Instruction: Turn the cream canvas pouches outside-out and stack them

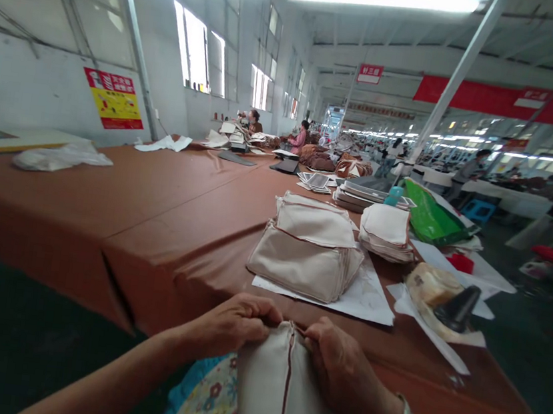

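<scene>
A cream fabric piece (262, 386) with a dark red line down its middle hangs over my lap, its top end at the table's front edge. My left hand (242, 320) pinches its top left corner between thumb and fingers. On the other side, my right hand (344, 373) grips the top right corner, and a bracelet circles that wrist. Whether the red line is a zipper or piping I cannot tell. Just beyond my hands lies a stack of cream sewn pieces (295, 260) with dark red edging, resting on white paper (370, 302).
A brown-covered table (154, 219) spreads ahead and left. To the right are a smaller cream stack (385, 230), a green bag (432, 212), and a black cone-shaped object (458, 308) beside a yellowish wrapped lump (431, 284). Several people work farther back.
</scene>
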`<state>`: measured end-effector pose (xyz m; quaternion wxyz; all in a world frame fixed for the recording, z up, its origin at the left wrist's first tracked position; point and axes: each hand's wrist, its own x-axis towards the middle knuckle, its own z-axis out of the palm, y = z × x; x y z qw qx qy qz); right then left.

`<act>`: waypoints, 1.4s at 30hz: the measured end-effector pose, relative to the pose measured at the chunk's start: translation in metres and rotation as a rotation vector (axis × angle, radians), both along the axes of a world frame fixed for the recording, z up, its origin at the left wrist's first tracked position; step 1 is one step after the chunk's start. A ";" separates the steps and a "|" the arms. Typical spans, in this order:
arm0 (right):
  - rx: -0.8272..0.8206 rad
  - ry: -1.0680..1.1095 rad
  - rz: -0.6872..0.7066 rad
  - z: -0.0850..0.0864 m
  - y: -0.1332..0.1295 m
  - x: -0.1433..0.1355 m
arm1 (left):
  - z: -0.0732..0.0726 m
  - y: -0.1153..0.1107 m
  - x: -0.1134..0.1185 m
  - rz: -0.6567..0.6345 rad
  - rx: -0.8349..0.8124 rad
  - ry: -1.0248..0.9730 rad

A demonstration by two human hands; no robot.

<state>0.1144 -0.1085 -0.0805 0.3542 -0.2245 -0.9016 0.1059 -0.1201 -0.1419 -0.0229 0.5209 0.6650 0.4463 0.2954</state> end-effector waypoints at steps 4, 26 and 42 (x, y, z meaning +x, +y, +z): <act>-0.146 -0.042 0.055 0.006 -0.004 0.004 | -0.004 0.003 0.005 -0.054 -0.061 -0.044; -0.005 -0.043 0.008 0.007 -0.005 0.002 | -0.015 0.014 0.029 -0.088 -0.310 -0.205; 0.030 0.113 -0.031 0.033 -0.026 0.019 | -0.003 -0.004 0.041 -0.020 -0.227 -0.176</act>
